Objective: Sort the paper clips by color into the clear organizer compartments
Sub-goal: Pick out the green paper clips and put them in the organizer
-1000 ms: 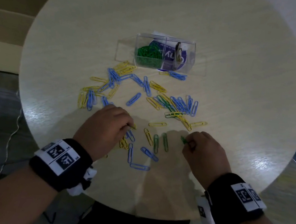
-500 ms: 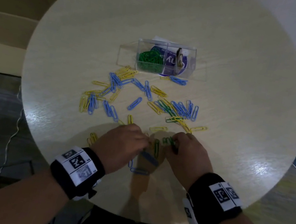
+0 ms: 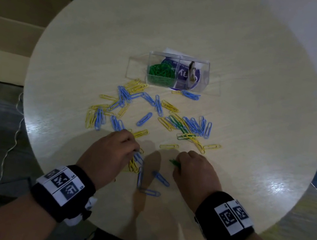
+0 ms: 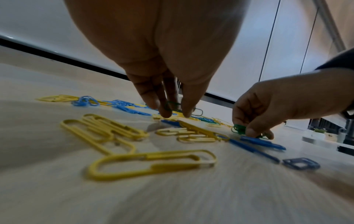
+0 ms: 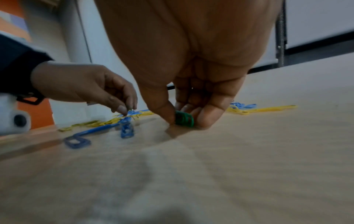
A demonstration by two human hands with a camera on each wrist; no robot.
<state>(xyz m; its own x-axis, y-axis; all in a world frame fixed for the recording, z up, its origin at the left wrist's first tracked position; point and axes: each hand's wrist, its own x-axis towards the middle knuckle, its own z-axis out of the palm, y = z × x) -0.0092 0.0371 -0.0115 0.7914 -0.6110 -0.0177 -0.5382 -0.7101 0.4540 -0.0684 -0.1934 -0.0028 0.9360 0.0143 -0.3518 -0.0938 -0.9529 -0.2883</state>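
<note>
Since half a second ago hands have spread apart; left hand (image 3: 109,154) moved left off the centre clips, right hand (image 3: 195,172) slid right. Right hand pinches green clips (image 5: 184,119) between thumb and fingers, low on the desk (image 3: 255,135), long axis pointing left toward the blue clips (image 3: 159,178). Left fingertips (image 4: 165,112) curled down, grip unclear; organizer (image 3: 177,74) far side

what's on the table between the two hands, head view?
Mostly bare table there. A few blue clips lie slightly nearer the person, between left hand and right hand.
</note>
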